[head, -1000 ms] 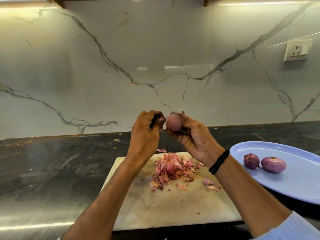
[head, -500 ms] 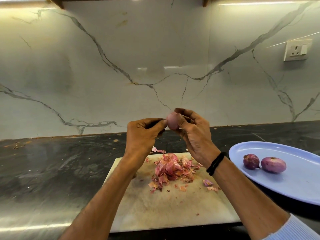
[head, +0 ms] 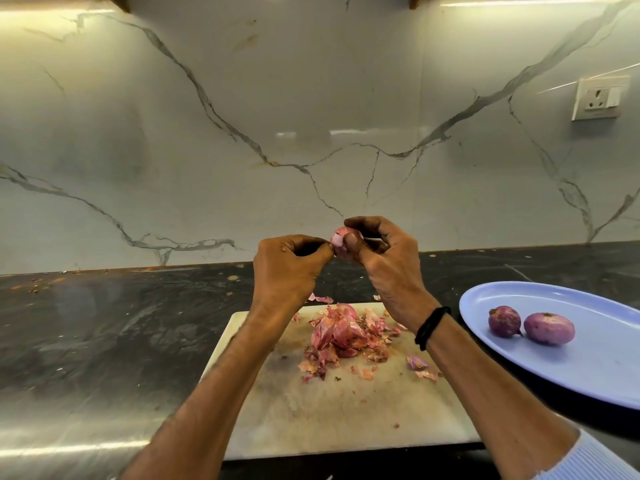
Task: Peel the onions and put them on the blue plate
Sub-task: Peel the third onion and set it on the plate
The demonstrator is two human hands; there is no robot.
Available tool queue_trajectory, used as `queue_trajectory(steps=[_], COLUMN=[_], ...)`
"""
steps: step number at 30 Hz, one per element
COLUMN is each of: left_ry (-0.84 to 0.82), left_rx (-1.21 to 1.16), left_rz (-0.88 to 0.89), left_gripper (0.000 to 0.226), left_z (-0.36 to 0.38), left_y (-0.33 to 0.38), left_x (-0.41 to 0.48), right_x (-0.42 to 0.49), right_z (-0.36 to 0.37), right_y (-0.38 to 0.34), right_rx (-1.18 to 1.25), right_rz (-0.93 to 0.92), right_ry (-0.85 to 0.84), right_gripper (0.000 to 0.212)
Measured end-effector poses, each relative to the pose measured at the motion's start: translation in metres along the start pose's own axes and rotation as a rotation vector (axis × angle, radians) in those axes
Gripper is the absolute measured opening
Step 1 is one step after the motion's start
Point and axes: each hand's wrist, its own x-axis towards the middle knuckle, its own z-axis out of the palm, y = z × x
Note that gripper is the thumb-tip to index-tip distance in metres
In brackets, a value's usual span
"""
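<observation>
While above the board [head: 329, 410], right fingers [head: 367, 223] clamped round onion [head: 343, 233], left fingers [head: 323, 249] pinching its skin [head: 335, 241].

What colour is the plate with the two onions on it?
Light blue. The plate shows in the head view, at the right, beside the cutting board.

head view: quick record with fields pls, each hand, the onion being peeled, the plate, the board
left hand: fingers curled, fingertips pinching skin on the held onion's left side
right hand: grips the held onion in the air
held onion: partly peeled, pale patch showing
blue plate: on the counter at right, holds a smaller onion and a larger onion side by side
cutting board: pile of pink peels, loose scraps around it
</observation>
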Motion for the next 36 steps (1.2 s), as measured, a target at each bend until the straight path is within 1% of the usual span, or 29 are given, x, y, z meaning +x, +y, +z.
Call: queue_trajectory(steps=[6,11,15,20,25,28,29,32,34,36], left_ry=[0.006,0.010,-0.011,0.002,0.048,0.055,0.047,0.025,0.017,0.004], left_rx=[0.044,0.065,0.047,-0.015,-0.007,0.020,0.039,0.091,0.106,0.119], left_rz=[0.008,0.008,-0.008,-0.076,-0.160,-0.213,-0.215,-0.173,-0.147,-0.120], left_gripper=[0.020,0.018,0.019,0.014,0.014,0.011,0.012,0.022,0.020,0.024], left_z=[0.002,0.003,0.004,0.001,-0.004,-0.006,-0.007,-0.007,-0.006,-0.007], left_y=[0.000,0.000,0.002,0.002,0.001,-0.002,-0.003,-0.002,0.001,0.000], left_x=[-0.001,-0.001,-0.001,0.001,0.004,0.005,0.004,0.004,0.004,0.003], right_x=[0.000,-0.002,-0.005,-0.004,-0.002,0.000,0.000,0.000,0.000,0.000], right_z=[-0.002,-0.002,-0.002,0.000,-0.002,-0.004,-0.004,-0.002,-0.001,-0.001], right_y=[0.003,0.001,-0.005,-0.009,-0.012,-0.014,-0.014,-0.015,-0.014,-0.014], right_rx=[-0.018,0.023,0.133,0.332,0.486,0.540,0.547,0.530,0.504,0.491], right_rz=[-0.001,0.006,0.058,0.186,0.276,0.300,0.306,0.312,0.309,0.307], right_ry=[-0.039,-0.064,-0.091,-0.088,-0.036,-0.009,-0.006,-0.002,-0.001,0.003], right_gripper=[0.022,0.020,0.020,0.035,0.021,0.018,0.018,0.018,0.018,0.018])
